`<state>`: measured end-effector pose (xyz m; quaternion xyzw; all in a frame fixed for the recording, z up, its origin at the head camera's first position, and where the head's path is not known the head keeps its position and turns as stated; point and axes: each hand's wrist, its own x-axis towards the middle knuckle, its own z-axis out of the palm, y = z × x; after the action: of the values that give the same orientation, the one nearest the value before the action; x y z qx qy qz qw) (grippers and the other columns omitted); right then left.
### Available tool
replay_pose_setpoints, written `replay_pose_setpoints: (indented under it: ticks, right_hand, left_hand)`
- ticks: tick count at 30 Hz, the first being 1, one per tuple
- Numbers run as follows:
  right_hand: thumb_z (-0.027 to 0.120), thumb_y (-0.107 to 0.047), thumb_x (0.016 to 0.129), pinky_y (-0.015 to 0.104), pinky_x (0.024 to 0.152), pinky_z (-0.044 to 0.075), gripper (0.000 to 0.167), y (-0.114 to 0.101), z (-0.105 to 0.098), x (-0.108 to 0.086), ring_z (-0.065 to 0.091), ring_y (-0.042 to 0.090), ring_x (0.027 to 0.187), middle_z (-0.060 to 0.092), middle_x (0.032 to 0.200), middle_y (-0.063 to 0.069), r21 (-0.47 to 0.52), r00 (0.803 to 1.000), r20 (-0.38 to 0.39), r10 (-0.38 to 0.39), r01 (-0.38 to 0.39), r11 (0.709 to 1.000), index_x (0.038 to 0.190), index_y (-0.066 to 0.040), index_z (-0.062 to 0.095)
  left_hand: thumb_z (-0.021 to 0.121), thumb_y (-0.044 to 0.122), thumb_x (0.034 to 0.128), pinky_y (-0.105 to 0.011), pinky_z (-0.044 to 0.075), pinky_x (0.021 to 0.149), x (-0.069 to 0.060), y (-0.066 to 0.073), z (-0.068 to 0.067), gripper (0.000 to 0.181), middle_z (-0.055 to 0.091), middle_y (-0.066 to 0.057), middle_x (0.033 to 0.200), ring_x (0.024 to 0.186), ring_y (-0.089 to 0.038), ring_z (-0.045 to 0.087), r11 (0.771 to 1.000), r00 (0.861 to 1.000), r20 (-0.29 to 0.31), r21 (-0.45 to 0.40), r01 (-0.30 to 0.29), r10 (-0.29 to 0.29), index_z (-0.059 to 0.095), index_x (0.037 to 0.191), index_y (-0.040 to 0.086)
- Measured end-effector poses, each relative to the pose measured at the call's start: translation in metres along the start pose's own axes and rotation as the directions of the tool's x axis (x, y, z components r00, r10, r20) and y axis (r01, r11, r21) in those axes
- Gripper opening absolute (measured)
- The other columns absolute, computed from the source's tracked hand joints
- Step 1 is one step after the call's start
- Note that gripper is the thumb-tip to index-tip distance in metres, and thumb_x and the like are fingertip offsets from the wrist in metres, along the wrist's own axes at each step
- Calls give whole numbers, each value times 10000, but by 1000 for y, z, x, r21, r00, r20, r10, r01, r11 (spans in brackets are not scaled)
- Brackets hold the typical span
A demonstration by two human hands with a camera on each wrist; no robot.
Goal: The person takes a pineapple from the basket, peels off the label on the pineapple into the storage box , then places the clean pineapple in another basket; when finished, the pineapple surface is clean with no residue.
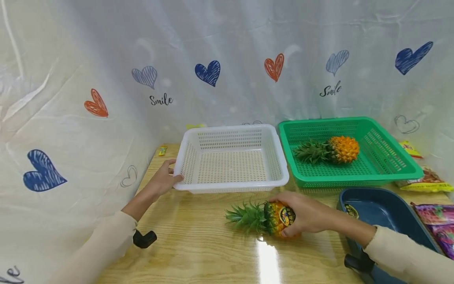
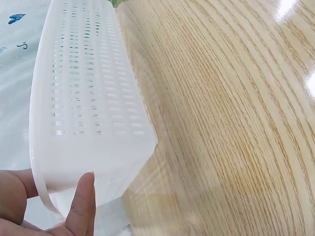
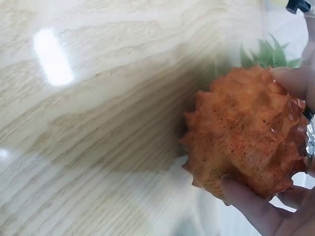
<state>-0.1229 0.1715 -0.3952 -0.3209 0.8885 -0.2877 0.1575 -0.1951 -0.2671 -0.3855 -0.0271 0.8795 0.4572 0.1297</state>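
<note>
My left hand (image 1: 164, 178) grips the rim of a white plastic basket (image 1: 232, 165) at its front left corner. In the left wrist view, the slotted side of that basket (image 2: 98, 88) stands on the wooden table, with a thumb and fingers on either side of the rim. In front of the basket, my right hand (image 1: 309, 213) holds a small pineapple (image 1: 275, 223) round its orange body. A dark label shows on the fruit, and its green crown points left. The right wrist view has the pineapple's spiky base (image 3: 246, 132) facing the camera, with fingers around it.
A green basket (image 1: 358, 181) with another pineapple (image 1: 343, 150) lying in it stands right of the white one. A dark blue tray (image 1: 376, 209) sits at the right. Purple packets (image 1: 441, 221) and a yellow-edged bag (image 1: 425, 182) lie beyond. A heart-printed curtain (image 1: 241, 43) hangs behind.
</note>
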Motion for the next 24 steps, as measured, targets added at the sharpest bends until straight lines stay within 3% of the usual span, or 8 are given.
replay_pose_setpoints:
  ticks: [17, 24]
  right_hand:
    - [836, -503, 768, 261, 707, 519, 841, 7, -1, 1, 560, 174, 1030, 546, 1289, 58, -31, 999, 31, -28, 29, 999, 1470, -204, 482]
    - [833, -536, 764, 293, 735, 521, 832, 7, 0, 1, 559, 182, 1061, 550, 1297, 38, -51, 998, 29, -48, 49, 997, 1464, -260, 478]
  left_hand:
    - [586, 179, 1002, -417, 530, 882, -2, 1, -3, 750, 483, -277, 1342, 1109, -342, 619, 999, 1000, -27, 42, -5, 6, 144, 1591, 40]
    - [578, 265, 1014, -497, 488, 988, -12, 10, -7, 787, 401, -284, 1474, 1279, -414, 528, 999, 999, -47, 49, 18, -16, 102, 1600, 42]
